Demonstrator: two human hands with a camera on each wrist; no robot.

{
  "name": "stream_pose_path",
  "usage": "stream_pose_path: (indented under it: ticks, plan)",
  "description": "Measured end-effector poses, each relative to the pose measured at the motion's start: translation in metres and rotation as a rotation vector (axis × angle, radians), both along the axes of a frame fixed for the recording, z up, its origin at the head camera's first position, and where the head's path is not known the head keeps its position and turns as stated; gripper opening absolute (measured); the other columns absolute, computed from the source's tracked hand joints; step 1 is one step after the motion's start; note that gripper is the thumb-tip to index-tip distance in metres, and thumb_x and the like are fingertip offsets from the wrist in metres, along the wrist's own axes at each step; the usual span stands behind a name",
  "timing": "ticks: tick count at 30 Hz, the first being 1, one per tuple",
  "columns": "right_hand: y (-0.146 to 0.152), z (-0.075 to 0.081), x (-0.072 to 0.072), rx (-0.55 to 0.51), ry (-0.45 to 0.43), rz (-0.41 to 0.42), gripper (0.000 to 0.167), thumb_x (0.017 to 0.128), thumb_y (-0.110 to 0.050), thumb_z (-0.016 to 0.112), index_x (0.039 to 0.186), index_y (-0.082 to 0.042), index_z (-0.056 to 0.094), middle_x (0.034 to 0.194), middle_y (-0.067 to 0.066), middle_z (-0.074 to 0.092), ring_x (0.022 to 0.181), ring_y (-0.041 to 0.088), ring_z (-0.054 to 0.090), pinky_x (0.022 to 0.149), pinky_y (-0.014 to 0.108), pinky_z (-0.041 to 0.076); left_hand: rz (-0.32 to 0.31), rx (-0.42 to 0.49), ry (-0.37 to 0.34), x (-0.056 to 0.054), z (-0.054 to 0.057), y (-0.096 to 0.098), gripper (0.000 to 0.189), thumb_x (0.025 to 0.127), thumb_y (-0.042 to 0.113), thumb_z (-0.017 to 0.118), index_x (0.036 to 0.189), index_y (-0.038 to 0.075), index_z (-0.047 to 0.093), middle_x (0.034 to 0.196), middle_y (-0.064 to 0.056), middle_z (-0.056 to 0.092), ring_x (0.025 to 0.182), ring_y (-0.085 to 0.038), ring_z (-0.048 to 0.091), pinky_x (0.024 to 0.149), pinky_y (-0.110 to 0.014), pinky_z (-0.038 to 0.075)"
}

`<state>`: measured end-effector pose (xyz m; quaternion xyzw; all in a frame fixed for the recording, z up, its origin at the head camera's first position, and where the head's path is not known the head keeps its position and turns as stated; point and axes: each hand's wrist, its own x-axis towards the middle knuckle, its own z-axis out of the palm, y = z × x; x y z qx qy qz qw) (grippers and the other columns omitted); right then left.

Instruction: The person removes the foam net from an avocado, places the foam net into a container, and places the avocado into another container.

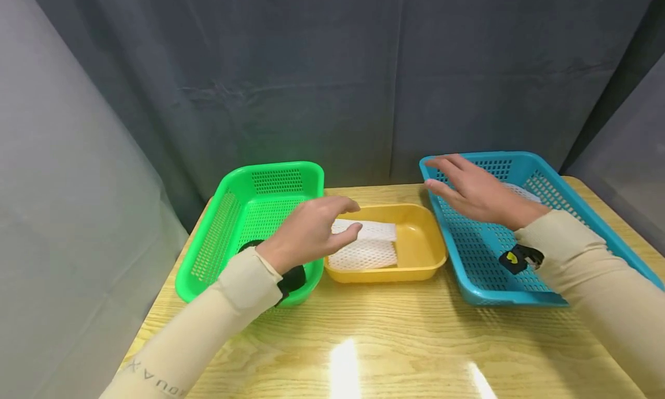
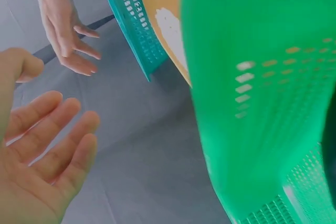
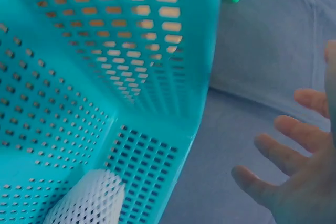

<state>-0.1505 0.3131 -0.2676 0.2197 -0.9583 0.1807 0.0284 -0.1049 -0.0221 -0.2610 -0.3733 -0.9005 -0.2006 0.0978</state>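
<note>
My left hand [image 1: 312,231] hovers over the right side of the green basket [image 1: 208,231], its fingertips reaching above the yellow tray [image 1: 421,243]. Its fingers are spread and relaxed around nothing, as the left wrist view also shows. White foam netting [image 1: 363,254] lies in the left part of the tray, partly behind that hand. Above the far left corner of the blue basket [image 1: 467,280] is my right hand [image 1: 475,191], fingers loosely extended and holding nothing. Another white foam net [image 3: 92,203] lies inside the blue basket, mostly hidden by the right hand in the head view.
All three containers stand side by side on a wooden table [image 1: 384,329]. A dark curtain [image 1: 312,87] hangs behind the table, with a light grey one [image 1: 73,214] at left. Something black [image 1: 293,279] shows beneath the left wrist; I cannot tell what it is.
</note>
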Motion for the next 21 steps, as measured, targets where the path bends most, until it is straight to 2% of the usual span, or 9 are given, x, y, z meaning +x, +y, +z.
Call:
stream_pose_path:
  ticks: [6, 14, 21]
  plan:
    - [0.012, -0.007, -0.004, 0.056, -0.03, -0.032, 0.066, 0.107, -0.047, 0.049, 0.158, -0.008, 0.036, 0.162, 0.023, 0.035, 0.145, 0.046, 0.04, 0.115, 0.066, 0.037, -0.04, -0.024, -0.006, 0.0, 0.002, 0.017, 0.032, 0.098, 0.03, 0.066, 0.123, 0.011, 0.07, 0.124, -0.003, 0.075, 0.116, -0.018, 0.072, 0.098, -0.034, 0.058]
    - [0.032, -0.018, -0.015, 0.128, -0.102, -0.123, 0.085, 0.099, -0.062, 0.054, 0.161, -0.009, 0.029, 0.162, 0.029, 0.031, 0.14, 0.051, 0.043, 0.109, 0.07, 0.04, -0.05, -0.028, -0.041, -0.002, 0.0, 0.034, 0.034, 0.099, 0.033, 0.065, 0.126, 0.013, 0.069, 0.128, -0.001, 0.073, 0.122, -0.019, 0.068, 0.103, -0.035, 0.056]
    - [0.049, -0.026, -0.022, 0.168, -0.123, -0.166, 0.084, 0.1, -0.055, 0.059, 0.159, -0.004, 0.029, 0.16, 0.035, 0.029, 0.141, 0.055, 0.037, 0.108, 0.074, 0.038, -0.062, -0.021, -0.016, -0.004, -0.001, 0.048, 0.033, 0.099, 0.033, 0.066, 0.125, 0.014, 0.069, 0.129, 0.0, 0.072, 0.127, -0.021, 0.064, 0.109, -0.036, 0.053]
